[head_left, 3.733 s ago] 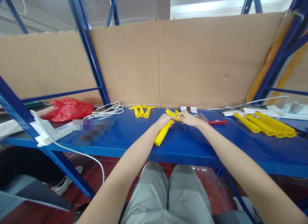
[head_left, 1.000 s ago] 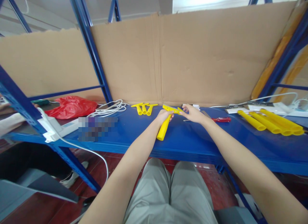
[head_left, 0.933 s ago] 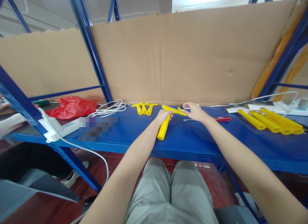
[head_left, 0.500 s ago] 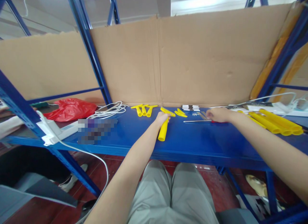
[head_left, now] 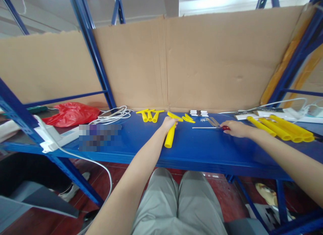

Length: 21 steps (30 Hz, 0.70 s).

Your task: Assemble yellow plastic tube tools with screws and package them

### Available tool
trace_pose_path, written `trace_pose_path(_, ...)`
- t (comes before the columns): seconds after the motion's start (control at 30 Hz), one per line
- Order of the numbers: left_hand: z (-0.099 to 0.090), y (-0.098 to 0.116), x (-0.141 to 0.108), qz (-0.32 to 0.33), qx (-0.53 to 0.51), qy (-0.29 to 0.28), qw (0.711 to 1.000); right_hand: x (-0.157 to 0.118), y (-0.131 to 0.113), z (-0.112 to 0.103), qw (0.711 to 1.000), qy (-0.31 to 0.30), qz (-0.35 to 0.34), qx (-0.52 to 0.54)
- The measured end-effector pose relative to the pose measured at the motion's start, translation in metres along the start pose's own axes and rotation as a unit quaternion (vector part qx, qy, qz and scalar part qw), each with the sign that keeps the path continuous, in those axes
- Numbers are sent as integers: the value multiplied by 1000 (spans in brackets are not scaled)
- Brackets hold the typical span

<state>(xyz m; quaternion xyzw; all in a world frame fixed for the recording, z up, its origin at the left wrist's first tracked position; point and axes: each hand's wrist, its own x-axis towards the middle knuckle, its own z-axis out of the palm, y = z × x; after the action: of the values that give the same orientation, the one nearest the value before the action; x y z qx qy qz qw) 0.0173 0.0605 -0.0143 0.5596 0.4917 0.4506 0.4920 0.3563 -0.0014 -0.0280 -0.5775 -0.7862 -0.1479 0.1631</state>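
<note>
Over a blue table [head_left: 196,152], a person's left arm stretches forward, the left hand [head_left: 169,124] clenched around a yellow T-shaped piece [head_left: 169,139] near its joint; the piece's tube runs back toward the person, open end nearest, while its crossbar sits just beyond the grip, sloping down to the right; the right arm reaches in from the right, the right hand [head_left: 236,129] palm down, fingers wrapped on the red handle of a screwdriver [head_left: 206,128], whose shaft extends leftward from the grip.

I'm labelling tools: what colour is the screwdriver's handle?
The handle is red; the head view shows it best.
</note>
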Motion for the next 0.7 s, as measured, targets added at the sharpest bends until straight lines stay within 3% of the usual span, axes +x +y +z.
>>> trace_pose_path(0.1,2,2,-4,0,-1,-1,1000,1,2,1,996,-80,8,28)
trace_pose_path(0.23,4,4,-9,2,-3,4,1000,-3,7,-12,994,-98,48,-17)
trace_pose_path(0.37,4,3,-8,11,4,13,1000,-13,10,-21,991,-134,20,17)
trace_pose_path(0.57,1,0,-2,15,13,39,999,-22,-1,-23,997,-67,0,26)
trace_pose_path(0.7,0,0,-5,13,24,58,998,-10,-8,-32,999,10,23,29)
